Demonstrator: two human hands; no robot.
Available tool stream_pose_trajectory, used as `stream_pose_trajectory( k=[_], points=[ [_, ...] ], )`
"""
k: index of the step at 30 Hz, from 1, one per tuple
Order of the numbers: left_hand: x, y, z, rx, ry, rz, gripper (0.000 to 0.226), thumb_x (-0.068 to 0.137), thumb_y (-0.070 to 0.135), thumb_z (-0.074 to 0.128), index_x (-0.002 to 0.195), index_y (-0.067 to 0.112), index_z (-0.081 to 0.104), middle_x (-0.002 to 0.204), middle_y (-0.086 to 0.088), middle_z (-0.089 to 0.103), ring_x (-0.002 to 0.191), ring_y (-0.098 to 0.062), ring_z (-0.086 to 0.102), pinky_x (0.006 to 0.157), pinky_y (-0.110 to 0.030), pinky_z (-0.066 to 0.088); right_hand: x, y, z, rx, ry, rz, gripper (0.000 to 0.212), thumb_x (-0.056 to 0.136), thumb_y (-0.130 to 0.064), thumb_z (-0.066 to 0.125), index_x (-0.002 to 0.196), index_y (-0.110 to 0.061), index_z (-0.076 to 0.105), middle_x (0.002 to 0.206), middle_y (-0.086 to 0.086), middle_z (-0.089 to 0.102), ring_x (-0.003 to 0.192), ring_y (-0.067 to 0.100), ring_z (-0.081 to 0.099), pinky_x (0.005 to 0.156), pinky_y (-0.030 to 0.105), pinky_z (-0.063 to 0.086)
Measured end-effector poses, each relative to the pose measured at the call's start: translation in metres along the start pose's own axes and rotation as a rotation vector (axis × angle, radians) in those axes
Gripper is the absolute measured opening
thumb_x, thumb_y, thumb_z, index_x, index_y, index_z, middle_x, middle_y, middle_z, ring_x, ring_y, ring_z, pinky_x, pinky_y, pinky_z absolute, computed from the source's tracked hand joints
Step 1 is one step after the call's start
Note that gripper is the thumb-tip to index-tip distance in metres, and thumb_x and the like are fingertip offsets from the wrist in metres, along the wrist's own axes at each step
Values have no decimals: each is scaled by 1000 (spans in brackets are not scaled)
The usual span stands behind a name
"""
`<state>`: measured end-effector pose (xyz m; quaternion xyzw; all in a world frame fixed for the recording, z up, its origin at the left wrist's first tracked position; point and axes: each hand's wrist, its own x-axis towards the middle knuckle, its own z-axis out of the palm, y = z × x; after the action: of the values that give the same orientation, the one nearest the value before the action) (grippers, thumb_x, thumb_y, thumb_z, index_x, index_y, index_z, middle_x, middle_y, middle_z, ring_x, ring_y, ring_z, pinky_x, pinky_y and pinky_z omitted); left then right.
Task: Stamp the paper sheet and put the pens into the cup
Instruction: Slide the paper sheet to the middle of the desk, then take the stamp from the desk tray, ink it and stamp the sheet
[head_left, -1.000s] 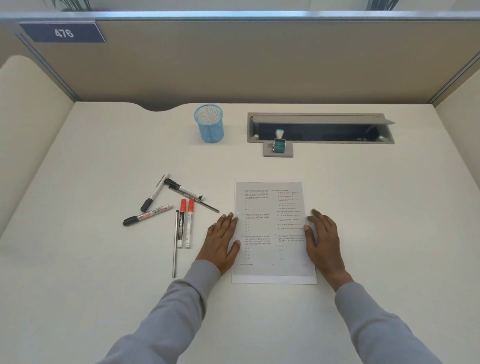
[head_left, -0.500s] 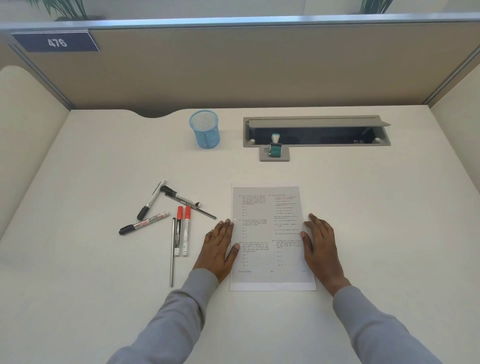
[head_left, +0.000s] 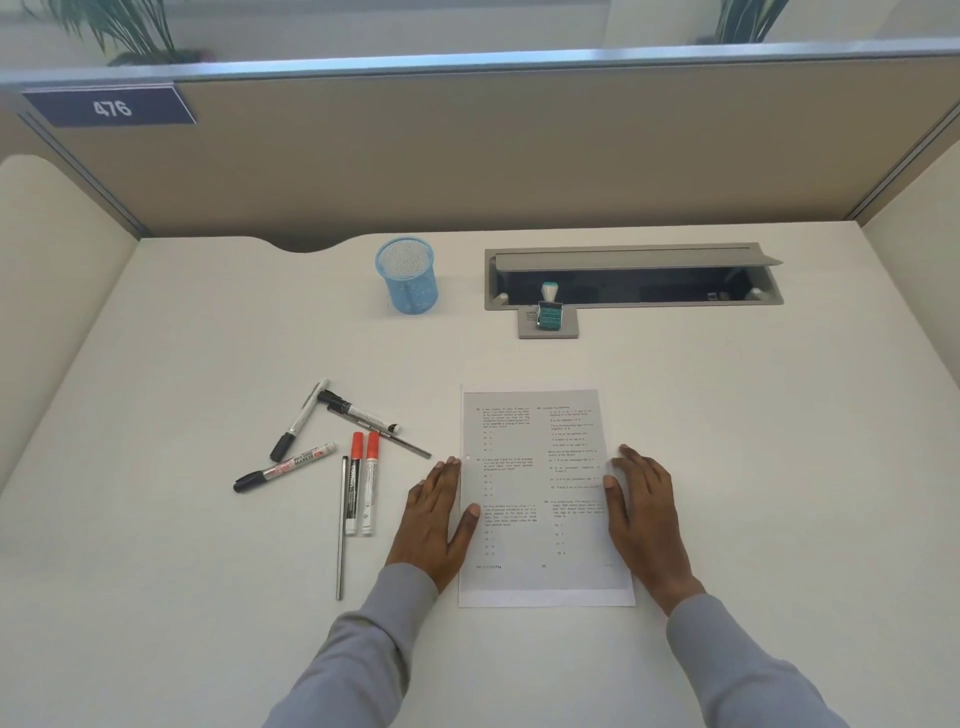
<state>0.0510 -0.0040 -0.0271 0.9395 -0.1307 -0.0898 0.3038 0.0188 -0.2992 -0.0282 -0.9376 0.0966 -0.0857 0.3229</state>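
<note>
Both hands flat, empty: left hand (head_left: 439, 514) & right hand (head_left: 641, 512) pin edges of white printed paper sheet (head_left: 543, 499), lower centre. Teal rubber stamp (head_left: 549, 310) on grey pad, upper centre. Risk: sheet may slide once a hand lifts; loose marker pens (head_left: 332, 457), centre left, may roll; blue mesh cup (head_left: 408, 275) may tip.

White desk (head_left: 156, 364) enclosed by beige partition panels (head_left: 467, 161); number plate (head_left: 110, 108) reads 476; plants (head_left: 130, 26) behind the glass rail.
</note>
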Motion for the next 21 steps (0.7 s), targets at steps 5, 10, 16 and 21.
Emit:
stream_pose_trajectory(
  k=[5,10,16,21],
  points=[
    [11,9,-12,-166,108,-67,70,95,62,36,155,41,7,156,11,36,139,-5,40,113,-24,32,27,-10,-8,36,11,47,42,103,-35,46,135,-9,55,141,8,57,130,22,48,108,28,37],
    [60,28,-43,-215,313,19,63,97,50,46,151,33,21,144,7,50,120,-6,55,98,-35,50,76,-23,-11,42,-27,17,37,104,-35,48,132,-12,54,134,5,59,123,23,51,100,25,37],
    [137,50,-66,-138,303,71,43,100,34,52,138,14,49,123,-4,64,117,-22,55,101,-26,41,145,-46,-6,62,-34,-31,38,104,-36,51,136,-15,53,135,4,59,118,23,56,97,32,46],
    [189,62,-72,-86,185,117,40,101,34,50,134,12,53,131,-7,61,123,-24,50,103,-24,33,199,-62,4,93,-67,-3,42,103,-40,52,137,-16,53,139,3,57,122,23,56,101,45,53]
  ],
)
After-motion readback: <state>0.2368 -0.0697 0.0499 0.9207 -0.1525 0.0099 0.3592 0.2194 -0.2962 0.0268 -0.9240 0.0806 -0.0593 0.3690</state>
